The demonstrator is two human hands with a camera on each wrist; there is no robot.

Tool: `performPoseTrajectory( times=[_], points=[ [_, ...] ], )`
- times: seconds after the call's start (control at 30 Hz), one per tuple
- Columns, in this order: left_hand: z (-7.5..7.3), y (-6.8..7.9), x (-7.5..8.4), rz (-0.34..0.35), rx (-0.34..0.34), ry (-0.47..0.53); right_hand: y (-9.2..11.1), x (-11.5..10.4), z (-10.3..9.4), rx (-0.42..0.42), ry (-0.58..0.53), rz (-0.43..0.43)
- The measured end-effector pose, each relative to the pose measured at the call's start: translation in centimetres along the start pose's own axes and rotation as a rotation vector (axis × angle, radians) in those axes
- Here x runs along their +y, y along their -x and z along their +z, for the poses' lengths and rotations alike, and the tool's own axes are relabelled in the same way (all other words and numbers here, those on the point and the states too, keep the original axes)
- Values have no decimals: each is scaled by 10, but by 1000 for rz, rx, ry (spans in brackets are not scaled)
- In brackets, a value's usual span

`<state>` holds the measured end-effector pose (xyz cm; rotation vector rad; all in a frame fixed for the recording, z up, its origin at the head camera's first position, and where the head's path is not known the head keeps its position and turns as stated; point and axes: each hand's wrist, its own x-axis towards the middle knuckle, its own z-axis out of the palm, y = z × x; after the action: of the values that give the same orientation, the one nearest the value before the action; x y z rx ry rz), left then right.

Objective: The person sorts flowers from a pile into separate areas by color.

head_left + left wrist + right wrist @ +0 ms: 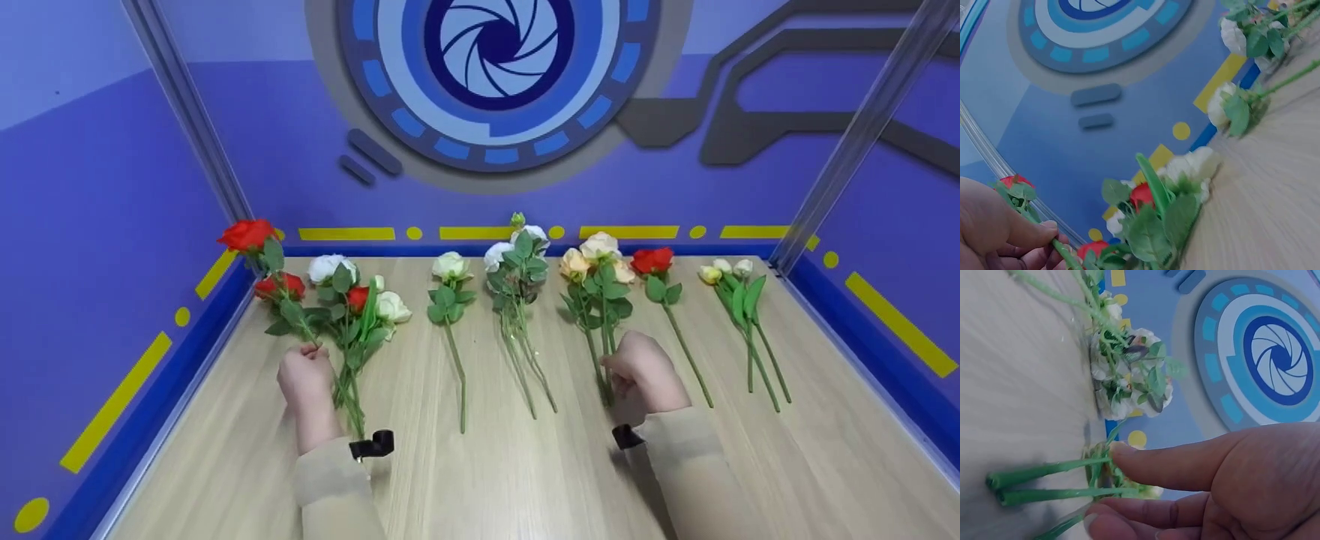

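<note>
My left hand (306, 379) pinches the green stem of a red rose (1016, 181) between thumb and fingers at the left side of the table. Two red blooms show above that hand in the head view; which one belongs to the pinched stem is hard to tell. Close beside it lies a mixed bunch with a white rose (392, 307) and another red rose (358, 299). My right hand (643, 373) is at the stems of the peach roses (600, 247). In the right wrist view, two green stems (1055, 496) run between thumb and fingers, which stand apart.
Across the wooden table (495, 480) lie a single pale rose (450, 266), a white rose bunch (499, 256), a single red rose (652, 261) and white tulips (742, 268). Blue printed panels (285, 142) enclose the back and sides.
</note>
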<state>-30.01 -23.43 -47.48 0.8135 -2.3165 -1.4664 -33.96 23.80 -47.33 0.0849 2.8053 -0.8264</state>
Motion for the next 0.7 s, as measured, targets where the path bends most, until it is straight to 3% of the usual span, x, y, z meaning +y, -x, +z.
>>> performPoseTrajectory(
  times=[0.37,0.47,0.57,0.7],
  points=[
    [7,22,38,216,77,125,13,-27,1,73,-9,-41],
    [14,28,49,252,27,182,17,-36,5,74,-34,-63],
    [25,36,59,260,-63,265,20,-46,12,77,-78,-103],
    [45,50,69,241,-214,390,24,-60,26,80,-222,-222]
  ],
)
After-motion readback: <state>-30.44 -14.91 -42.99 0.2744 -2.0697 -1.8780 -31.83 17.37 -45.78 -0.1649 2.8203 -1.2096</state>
